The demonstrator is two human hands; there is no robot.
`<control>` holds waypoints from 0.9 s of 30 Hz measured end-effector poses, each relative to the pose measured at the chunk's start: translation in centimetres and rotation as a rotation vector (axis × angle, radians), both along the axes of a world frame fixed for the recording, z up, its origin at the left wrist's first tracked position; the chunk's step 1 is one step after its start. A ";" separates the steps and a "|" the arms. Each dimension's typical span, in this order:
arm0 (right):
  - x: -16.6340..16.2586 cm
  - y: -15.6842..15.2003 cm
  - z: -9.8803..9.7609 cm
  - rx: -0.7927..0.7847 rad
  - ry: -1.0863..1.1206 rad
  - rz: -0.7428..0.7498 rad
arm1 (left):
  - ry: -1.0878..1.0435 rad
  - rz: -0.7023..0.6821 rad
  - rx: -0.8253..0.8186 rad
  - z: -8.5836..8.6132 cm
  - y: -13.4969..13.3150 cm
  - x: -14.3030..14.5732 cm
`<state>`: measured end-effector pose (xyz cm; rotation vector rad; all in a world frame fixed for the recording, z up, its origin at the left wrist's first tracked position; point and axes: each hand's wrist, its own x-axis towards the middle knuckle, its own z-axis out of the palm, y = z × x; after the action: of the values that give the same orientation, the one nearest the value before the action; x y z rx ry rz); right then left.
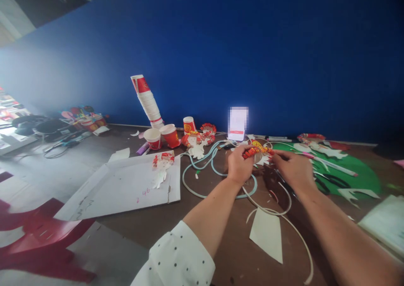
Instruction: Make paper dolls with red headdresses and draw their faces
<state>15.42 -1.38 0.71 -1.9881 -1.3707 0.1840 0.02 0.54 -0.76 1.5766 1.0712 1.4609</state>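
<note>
both hands meet over a cluttered craft table (233, 252), pinching a red and gold paper cut-out (257, 151) between them just above the surface. the left hand (239, 165), its arm coming out of a white dotted sleeve (178, 260), has its grip closed on the near-left edge of the piece; the right hand (292, 168) has its grip closed on the opposite edge, fingertips curled over it. the cut-out sits in the middle of the view, in front of a lit phone (237, 124) propped against the blue wall (252, 46).

beneath the hands, loops of pale blue strip (205, 160) and thin white paper trimmings (284, 210) trail across the table, and a cream paper scrap (267, 234) lies between the forearms. to the left, a white cardboard sheet (126, 189) carries a small paper figure (162, 165). behind it lean a tall stack of paper cups (148, 101), two upright red cups (170, 135) and one upside-down cup (189, 125), with more cut figures (197, 145) beside them. to the right, a green paper sheet (356, 172) holds a pink pen (328, 163). a red plastic chair (31, 231) stands at lower left.
</note>
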 end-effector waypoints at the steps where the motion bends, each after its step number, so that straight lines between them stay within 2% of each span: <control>1: -0.1 0.0 0.1 -0.011 -0.001 -0.004 | 0.007 -0.009 0.011 0.0 -0.1 0.0; 7: -0.2 -0.2 0.3 -0.063 0.055 -0.022 | 0.047 -0.047 0.069 0.1 -0.4 0.1; 16: 0.2 -0.1 -0.4 0.022 0.102 0.012 | 0.077 -0.057 0.083 0.0 -0.5 0.1; 21: 0.5 0.2 -1.1 0.090 0.029 0.004 | 0.070 -0.068 0.093 -0.1 -0.4 0.1; 27: 0.8 0.3 -1.3 0.087 0.005 0.002 | 0.089 -0.038 0.050 0.1 -0.4 0.0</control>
<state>16.18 -1.08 -0.64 -1.9136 -1.3545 0.1280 0.05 0.10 -0.69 1.7015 1.0562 1.4133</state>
